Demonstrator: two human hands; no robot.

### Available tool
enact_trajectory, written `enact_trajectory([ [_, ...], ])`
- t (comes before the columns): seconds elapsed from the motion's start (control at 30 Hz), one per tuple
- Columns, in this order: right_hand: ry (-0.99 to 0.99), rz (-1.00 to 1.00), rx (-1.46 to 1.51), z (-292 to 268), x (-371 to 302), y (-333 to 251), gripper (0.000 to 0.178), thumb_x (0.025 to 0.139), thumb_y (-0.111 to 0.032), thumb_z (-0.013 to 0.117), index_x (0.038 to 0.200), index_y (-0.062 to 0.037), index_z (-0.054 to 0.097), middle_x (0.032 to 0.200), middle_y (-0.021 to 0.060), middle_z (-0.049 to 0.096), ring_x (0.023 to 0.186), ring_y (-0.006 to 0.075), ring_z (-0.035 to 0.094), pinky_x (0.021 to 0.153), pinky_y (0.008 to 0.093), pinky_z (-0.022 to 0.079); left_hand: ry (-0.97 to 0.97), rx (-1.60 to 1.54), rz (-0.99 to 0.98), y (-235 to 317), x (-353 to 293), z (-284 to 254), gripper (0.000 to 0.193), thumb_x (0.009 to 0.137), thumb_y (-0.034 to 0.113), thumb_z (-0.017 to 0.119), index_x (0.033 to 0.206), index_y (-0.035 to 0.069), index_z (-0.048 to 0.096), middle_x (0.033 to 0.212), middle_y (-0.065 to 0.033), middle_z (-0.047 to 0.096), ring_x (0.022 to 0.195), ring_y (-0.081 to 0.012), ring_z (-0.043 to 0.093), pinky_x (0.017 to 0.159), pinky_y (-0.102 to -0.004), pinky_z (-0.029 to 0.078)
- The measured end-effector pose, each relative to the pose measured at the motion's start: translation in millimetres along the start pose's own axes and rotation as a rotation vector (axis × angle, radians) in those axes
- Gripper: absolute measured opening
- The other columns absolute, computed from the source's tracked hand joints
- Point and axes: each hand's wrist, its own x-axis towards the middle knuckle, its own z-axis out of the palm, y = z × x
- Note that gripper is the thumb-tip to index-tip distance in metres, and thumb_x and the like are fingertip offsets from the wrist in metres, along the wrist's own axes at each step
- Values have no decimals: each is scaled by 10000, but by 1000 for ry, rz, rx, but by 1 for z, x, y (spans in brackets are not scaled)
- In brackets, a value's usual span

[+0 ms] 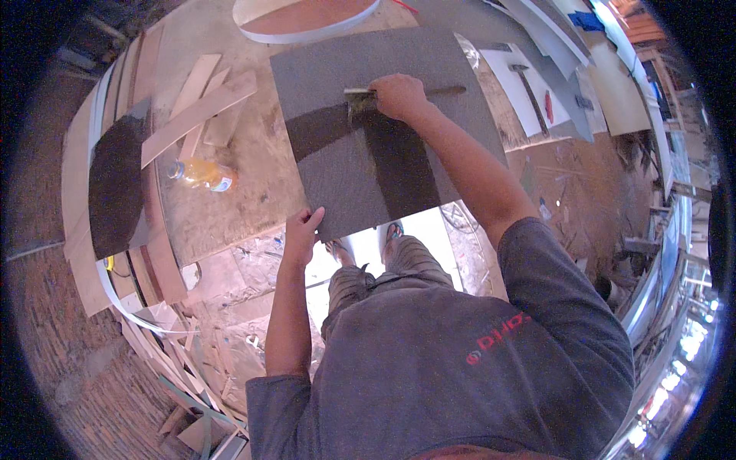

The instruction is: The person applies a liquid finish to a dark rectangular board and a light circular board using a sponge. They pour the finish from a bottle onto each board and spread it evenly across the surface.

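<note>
A dark grey square panel (337, 180) lies on the worktable in front of me. My right hand (399, 97) is closed round the handle of a brush (448, 90), over the panel's upper middle. Its bristles, partly hidden under the hand, touch the panel where two darker, wet-looking bands meet. One band (326, 132) runs to the left edge, the other (402, 165) to the near edge. My left hand (303, 234) pinches the panel's near left corner, thumb on top and fingers mostly out of sight.
Left of the panel are a bottle of orange liquid (203, 175), loose wood strips (199, 123) and a dark sheet (119, 184). A round white-rimmed piece (307, 37) sits beyond it. On the right, a hammer (530, 96) rests on a white sheet. Scraps litter the floor (567, 184).
</note>
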Motion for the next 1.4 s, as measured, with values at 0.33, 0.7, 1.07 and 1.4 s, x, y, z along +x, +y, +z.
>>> enact_trajectory([
  [0.33, -298, -274, 11, 15, -233, -41, 290, 741, -61, 676, 973, -203, 777, 891, 96, 738, 903, 327, 725, 744, 484, 574, -87, -9, -40, -21, 17, -20, 277, 940, 282, 756, 849, 29, 684, 783, -4, 626, 650, -106, 523, 527, -295, 425],
  [0.7, 232, -191, 310, -5, -128, -41, 447, 835, -51, 639, 1266, -160, 687, 1280, 57, 688, 1192, 294, 639, 936, 437, 542, -49, 59, -46, -2, 2, -30, 276, 869, 294, 835, 928, 77, 676, 832, 4, 606, 724, -109, 578, 575, -266, 476],
  [1.07, 44, 211, 77, -11, -86, -47, 254, 848, -140, 611, 1062, -150, 746, 985, 130, 747, 944, 357, 722, 836, 508, 565, 28, 9, -5, -17, -14, -26, 263, 858, 249, 849, 892, 17, 731, 781, -16, 671, 661, -107, 590, 580, -270, 469],
  [1.4, -198, -46, 296, -23, -85, -205, 273, 827, -184, 642, 1065, -108, 752, 1019, 149, 754, 922, 391, 729, 793, 526, 581, 40, 95, 11, -4, -20, -22, 234, 890, 237, 815, 843, 25, 728, 776, -9, 672, 663, -95, 592, 598, -270, 513],
])
